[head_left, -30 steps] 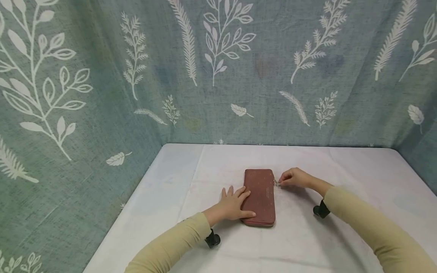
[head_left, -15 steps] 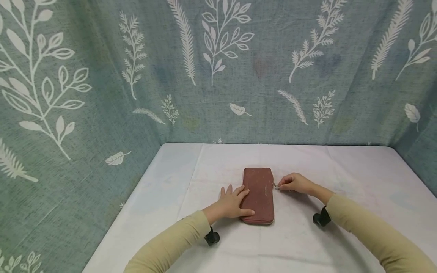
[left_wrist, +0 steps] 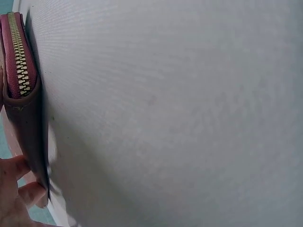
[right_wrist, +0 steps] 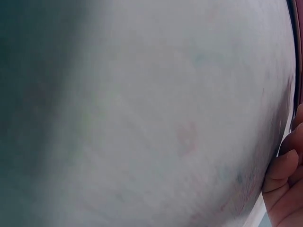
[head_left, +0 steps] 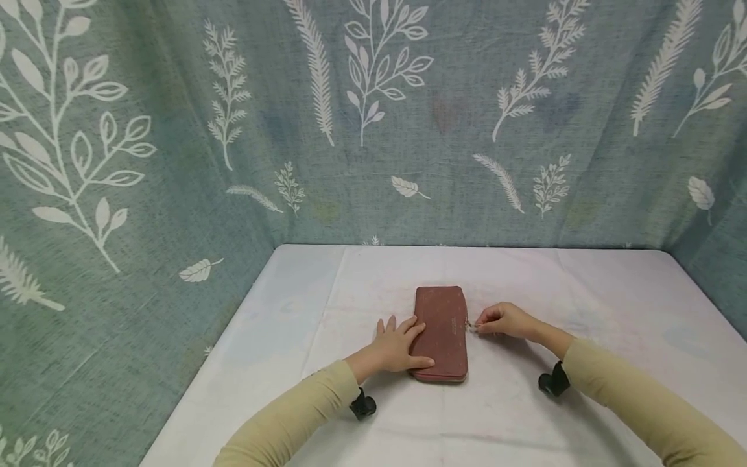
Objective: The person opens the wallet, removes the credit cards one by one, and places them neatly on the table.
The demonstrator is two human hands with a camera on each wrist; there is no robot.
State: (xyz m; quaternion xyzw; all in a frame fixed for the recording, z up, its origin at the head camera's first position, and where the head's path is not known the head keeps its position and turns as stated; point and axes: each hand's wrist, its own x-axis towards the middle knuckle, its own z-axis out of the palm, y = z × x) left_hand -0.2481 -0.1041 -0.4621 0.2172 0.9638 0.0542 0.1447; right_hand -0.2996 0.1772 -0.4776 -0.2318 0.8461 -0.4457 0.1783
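A flat reddish-brown zip wallet (head_left: 446,334) lies lengthwise on the white cloth. My left hand (head_left: 395,349) rests on its left edge, fingers spread and thumb across the near part. To the right of the wallet, my right hand (head_left: 509,322) pinches the zipper pull (head_left: 473,325) between thumb and fingertips. In the left wrist view, gold zipper teeth (left_wrist: 21,66) run along the wallet's edge, meshed where they show. The right wrist view catches only part of the right hand (right_wrist: 286,187) and a sliver of wallet; the pull is hidden there.
The white cloth (head_left: 327,415) covers the table, whose far edge meets a green leaf-patterned curtain (head_left: 350,214). Curtain also hangs along the left and right sides. A black wrist camera (head_left: 363,406) hangs under the left cuff, another (head_left: 553,380) under the right.
My right hand has drawn the zipper pull a short way toward me along the wallet's right side. The left hand stays in place on the wallet.
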